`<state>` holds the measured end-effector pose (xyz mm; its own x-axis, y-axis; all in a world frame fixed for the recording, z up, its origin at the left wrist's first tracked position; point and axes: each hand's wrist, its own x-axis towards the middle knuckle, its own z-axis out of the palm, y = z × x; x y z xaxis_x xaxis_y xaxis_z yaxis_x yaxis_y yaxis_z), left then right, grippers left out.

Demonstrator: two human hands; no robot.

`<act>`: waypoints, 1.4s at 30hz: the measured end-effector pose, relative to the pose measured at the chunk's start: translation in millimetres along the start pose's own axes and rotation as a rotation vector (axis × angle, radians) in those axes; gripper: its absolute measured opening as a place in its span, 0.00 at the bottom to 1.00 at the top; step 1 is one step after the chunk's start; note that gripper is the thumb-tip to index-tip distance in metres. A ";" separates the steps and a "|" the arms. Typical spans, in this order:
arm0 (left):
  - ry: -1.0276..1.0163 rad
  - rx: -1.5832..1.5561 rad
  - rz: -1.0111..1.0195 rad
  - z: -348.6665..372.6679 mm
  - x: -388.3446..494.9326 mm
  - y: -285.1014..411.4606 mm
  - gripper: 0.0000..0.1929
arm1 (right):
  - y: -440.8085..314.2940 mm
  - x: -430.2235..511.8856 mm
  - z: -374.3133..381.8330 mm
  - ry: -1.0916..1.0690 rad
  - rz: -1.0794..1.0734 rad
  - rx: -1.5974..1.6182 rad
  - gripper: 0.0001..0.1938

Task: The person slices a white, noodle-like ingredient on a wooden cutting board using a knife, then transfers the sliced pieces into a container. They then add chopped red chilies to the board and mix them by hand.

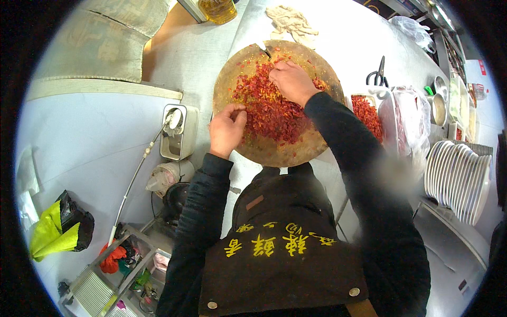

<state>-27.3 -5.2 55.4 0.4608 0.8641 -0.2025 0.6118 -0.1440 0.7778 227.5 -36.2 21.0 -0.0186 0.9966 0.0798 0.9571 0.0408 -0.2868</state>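
Observation:
A round wooden chopping block (273,154) bears a wide heap of chopped dried red chillies (277,119) with yellow seeds strewn about. Over the heap's upper right part is my right hand (291,79), its fingers curled down at the chillies; whether they pinch any is hidden. My left hand (227,128) is at the block's left edge, thumb and forefinger bent close together beside the heap. Nothing plain shows between them. A split notches the block's far rim.
A crumpled cloth (291,23) lies beyond the block. To the right are black-handled scissors (379,75), a white container of cut chillies (366,115), plastic-wrapped goods (410,119) and a row of plates (457,178). At the left, a metal holder (180,130) is fixed by the counter.

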 end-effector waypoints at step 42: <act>-0.507 -0.323 0.210 59.7 46.5 56.6 0.07 | -27.1 -103.9 -21.8 0.344 0.432 0.860 0.09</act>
<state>67.2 -2.0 54.5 0.8454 0.4863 -0.2209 0.2867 -0.0643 0.9559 209.8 -142.4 41.3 0.4926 0.8694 0.0384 0.3285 -0.1449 -0.9333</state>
